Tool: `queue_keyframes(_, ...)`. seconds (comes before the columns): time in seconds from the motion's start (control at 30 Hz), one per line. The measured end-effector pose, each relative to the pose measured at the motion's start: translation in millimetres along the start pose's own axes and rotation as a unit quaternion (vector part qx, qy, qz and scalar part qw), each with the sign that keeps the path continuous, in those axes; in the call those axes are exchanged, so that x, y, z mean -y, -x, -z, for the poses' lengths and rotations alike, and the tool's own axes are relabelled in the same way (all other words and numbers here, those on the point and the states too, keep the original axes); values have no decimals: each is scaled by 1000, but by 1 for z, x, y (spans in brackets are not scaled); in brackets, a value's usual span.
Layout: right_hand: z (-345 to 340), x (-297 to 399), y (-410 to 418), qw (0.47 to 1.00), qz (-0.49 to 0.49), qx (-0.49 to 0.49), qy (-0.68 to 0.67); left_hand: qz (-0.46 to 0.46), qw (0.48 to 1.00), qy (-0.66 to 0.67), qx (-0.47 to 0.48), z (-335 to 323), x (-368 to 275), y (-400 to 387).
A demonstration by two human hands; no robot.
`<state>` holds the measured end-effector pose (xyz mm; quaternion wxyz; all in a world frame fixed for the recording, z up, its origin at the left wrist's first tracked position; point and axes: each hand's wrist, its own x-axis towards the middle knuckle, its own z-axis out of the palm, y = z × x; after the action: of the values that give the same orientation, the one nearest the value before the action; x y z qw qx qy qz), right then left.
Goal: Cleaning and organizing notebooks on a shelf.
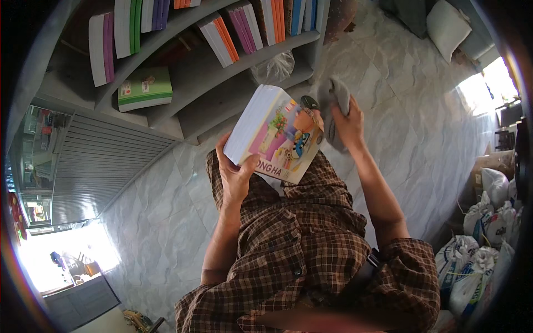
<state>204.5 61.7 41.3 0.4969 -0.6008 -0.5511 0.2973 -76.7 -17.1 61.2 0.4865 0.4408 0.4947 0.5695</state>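
Note:
My left hand (236, 175) grips a thick stack of notebooks (287, 137) by its lower left corner, with the thumb on the front cover. White page edges face left, and the cover bears writing and a colourful cartoon picture. The stack is tilted above my lap. In my right hand (349, 125) is a grey cloth (334, 110), bunched between thumb and fingers just right of the stack's far edge. Part of the cloth hangs down and looks blurred. Whether it touches the stack, I cannot tell.
A grey shelf unit (245, 62) ahead holds several notebook stacks (245, 27), a green notebook stack (145, 89) lying flat and a clear plastic bag (275, 68). Filled sacks (474, 266) stand along the right. Beneath is a marbled tile floor (162, 233); a glass-fronted cabinet (43, 154) stands left.

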Motion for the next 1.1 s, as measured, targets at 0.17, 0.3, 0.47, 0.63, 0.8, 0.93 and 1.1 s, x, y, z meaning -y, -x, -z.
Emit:
queue_keyframes(0.17,-12,62,3,984,134,64,-103,-37,998,-29,35,-13,-15,21)
queue_keyframes(0.3,-19,-6,14,988,33,139,-52,-39,998,-41,19,-4,-9,28)
queue_keyframes(0.47,16,-100,52,948,-28,242,203,-29,998,-13,63,14,-7,41)
queue_keyframes(0.63,45,-99,46,979,-103,172,33,20,982,-55,180,13,-22,42)
queue_keyframes(0.8,60,8,36,979,-92,153,-100,-132,917,-86,367,-11,-39,14)
queue_keyframes(0.93,64,41,48,985,-62,136,-89,-142,902,-151,379,-22,-47,2)
queue_keyframes(1.1,113,-62,89,960,164,114,195,-124,954,-65,263,-19,-21,-1)
